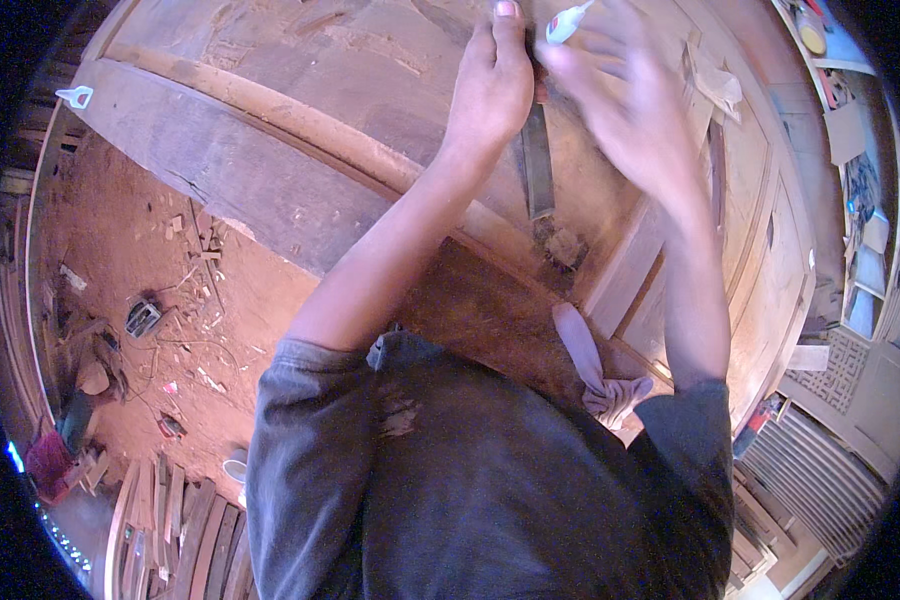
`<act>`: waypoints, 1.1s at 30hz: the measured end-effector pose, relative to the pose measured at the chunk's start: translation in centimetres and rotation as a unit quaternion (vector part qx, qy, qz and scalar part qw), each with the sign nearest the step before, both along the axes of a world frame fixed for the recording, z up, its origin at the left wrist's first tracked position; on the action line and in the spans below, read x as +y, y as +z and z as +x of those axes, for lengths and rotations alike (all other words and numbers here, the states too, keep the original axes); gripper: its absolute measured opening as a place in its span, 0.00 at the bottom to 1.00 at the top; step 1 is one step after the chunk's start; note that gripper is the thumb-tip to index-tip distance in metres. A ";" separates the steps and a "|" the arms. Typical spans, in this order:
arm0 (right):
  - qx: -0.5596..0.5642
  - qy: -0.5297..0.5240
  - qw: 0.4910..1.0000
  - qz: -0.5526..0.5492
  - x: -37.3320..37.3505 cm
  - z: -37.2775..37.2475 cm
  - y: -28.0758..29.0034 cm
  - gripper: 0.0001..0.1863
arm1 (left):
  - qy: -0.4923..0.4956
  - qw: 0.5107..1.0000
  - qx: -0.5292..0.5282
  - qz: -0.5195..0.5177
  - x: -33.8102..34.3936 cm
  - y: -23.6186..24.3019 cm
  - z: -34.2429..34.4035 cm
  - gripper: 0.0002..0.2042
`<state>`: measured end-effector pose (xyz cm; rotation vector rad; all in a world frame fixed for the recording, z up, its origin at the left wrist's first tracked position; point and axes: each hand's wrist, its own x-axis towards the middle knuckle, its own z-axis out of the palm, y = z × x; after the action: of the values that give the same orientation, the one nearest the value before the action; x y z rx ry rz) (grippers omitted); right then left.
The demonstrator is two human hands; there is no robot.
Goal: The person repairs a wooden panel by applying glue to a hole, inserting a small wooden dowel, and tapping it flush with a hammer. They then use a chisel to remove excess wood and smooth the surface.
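Observation:
My left hand is closed at the top of the view over the brown wooden panel, its thumb pointing away from me. What its fingers press or hold is hidden. Close by on the right, my right hand is smeared by motion. At its fingertips is a small white bottle with a pointed nozzle and a red mark, tilted up to the right. Below and between both hands, a dark narrow bar lies on the dusty wood, with a crumbly brownish lump near its lower end.
A twisted pale cloth hangs at the near panel edge. Left on the reddish floor lie a dark power tool, scraps and stacked wood strips. A small white nozzle-shaped thing sits at far left. Shelves and slatted panels line the right.

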<state>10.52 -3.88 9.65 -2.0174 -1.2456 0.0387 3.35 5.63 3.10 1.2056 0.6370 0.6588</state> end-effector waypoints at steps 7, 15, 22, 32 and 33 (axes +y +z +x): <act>0.285 0.098 0.953 -0.025 8.1 -1.2 -2.2 0.19 | -0.115 0.898 0.182 0.384 6.0 1.2 -8.1 0.20; 0.001 0.010 1.000 -0.020 10.2 -0.9 -7.6 0.23 | 0.095 0.870 0.176 0.451 6.7 -2.6 -18.7 0.11; 0.051 -0.012 0.999 0.012 8.6 0.1 -6.8 0.25 | 0.150 0.855 0.190 0.459 6.2 -3.4 -18.9 0.10; -0.003 0.027 0.998 0.051 9.7 -0.7 -6.5 0.17 | 0.194 0.869 0.172 0.422 5.9 -3.3 -19.2 0.07; -0.029 0.043 0.997 0.065 9.4 -0.6 -6.9 0.17 | 0.197 0.867 0.164 0.426 6.0 -3.5 -19.2 0.06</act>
<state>9.88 5.54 2.74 -1.8649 -1.3347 -0.0581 -15.85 11.59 -0.41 2.0699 0.9338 1.1629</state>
